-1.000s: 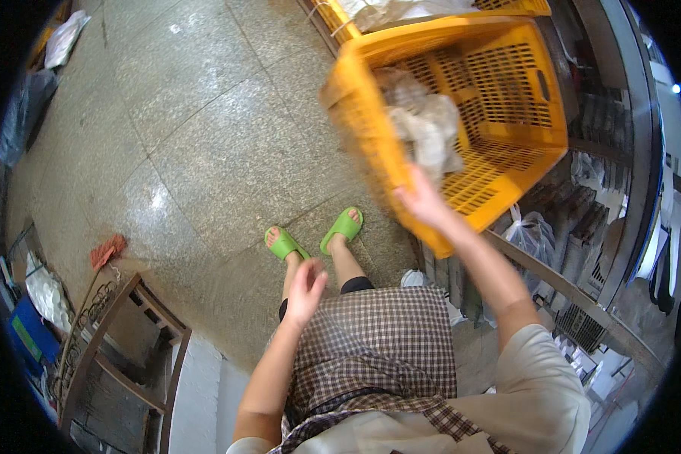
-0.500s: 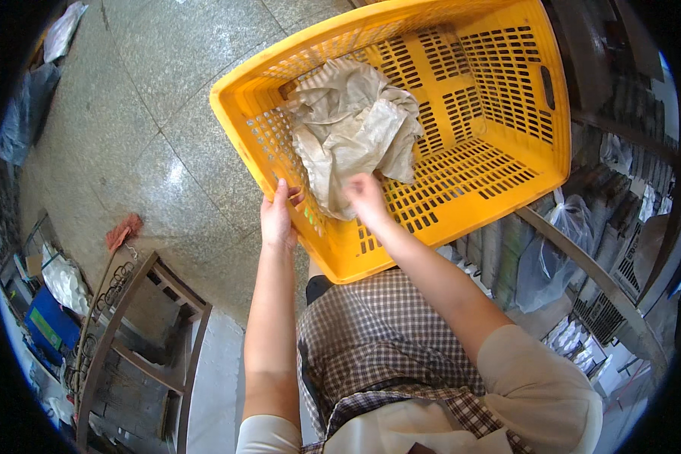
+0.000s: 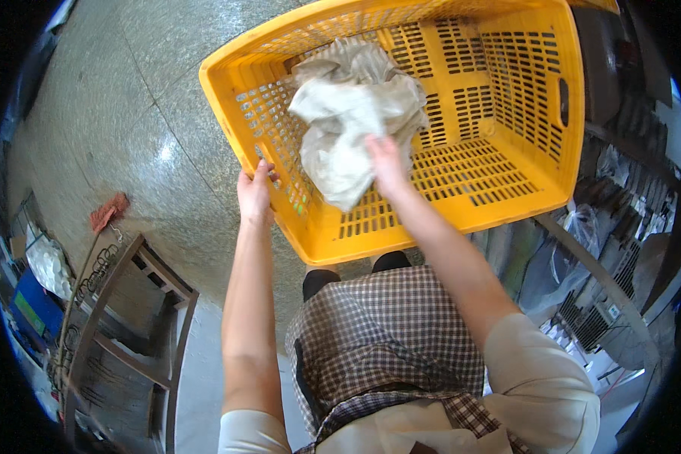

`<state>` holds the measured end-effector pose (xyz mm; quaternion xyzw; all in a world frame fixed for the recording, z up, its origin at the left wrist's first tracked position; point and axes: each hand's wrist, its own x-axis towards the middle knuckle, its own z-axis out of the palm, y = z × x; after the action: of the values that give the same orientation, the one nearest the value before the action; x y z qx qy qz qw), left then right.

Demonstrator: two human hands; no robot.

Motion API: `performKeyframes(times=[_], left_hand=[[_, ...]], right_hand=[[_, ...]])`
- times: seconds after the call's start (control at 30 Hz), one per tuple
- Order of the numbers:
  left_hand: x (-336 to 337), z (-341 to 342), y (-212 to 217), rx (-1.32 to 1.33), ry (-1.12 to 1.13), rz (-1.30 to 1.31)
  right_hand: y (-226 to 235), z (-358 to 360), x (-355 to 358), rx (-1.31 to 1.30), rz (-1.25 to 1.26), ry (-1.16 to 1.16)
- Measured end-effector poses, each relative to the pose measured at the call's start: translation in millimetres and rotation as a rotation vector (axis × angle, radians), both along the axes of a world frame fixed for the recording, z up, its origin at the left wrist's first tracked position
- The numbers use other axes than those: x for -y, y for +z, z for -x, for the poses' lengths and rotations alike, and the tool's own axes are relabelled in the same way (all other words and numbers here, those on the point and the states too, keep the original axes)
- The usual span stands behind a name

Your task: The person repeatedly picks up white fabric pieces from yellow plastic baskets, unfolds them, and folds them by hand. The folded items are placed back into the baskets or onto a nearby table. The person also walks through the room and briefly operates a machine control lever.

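A yellow slotted plastic crate is in front of me, its open side facing me. Around the handle slot of its left end wall, my left hand is closed, thumb on my side and fingertips showing inside. In the left part of the crate lies a crumpled off-white cloth. Reaching in over the near wall, my right hand has its fingers closed at the cloth's right side. Motion blurs those fingertips and the cloth a little.
A brown wooden frame stands at the lower left, beside a stick with a reddish rag head. Stacked grey rolls or bundles and a clear plastic bag are at the right. Speckled floor lies at left.
My right hand has moved up and right, and the cloth has shifted and changed its folds. The crate sits slightly higher in view, with my left hand still on its end wall.
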<state>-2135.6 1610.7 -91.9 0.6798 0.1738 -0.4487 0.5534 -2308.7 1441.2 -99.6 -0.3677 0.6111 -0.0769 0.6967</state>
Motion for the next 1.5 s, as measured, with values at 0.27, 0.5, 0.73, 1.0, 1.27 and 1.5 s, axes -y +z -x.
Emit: performKeyframes(times=[0.27,0.5,0.73,1.0,1.27,1.5], left_hand=[[-26.1,-19.5,-11.2,0.589,-0.408,-0.328],[-0.3,42.0,59.7,0.788,-1.218,-0.188],[40.3,99.6,85.2,0.613,-1.344,0.246],[51.5,59.2,168.0,-0.208,-0.406,0.156],[140.4,165.2,222.9,-0.494,-0.226,0.648],[63.1,101.7,216.1,0.507,-0.193,0.460]], right_hand=[[168.5,61.3,94.9,0.223,-0.075,-0.479],[280.7,90.7,66.0,0.172,-0.042,-0.355],[252.1,181.4,107.0,0.274,0.094,-0.423],[242.9,123.5,-16.2,-0.350,0.107,0.490],[202.1,9.0,-67.2,-0.438,-0.170,0.639],[220.0,56.9,-15.9,0.031,0.253,0.397]])
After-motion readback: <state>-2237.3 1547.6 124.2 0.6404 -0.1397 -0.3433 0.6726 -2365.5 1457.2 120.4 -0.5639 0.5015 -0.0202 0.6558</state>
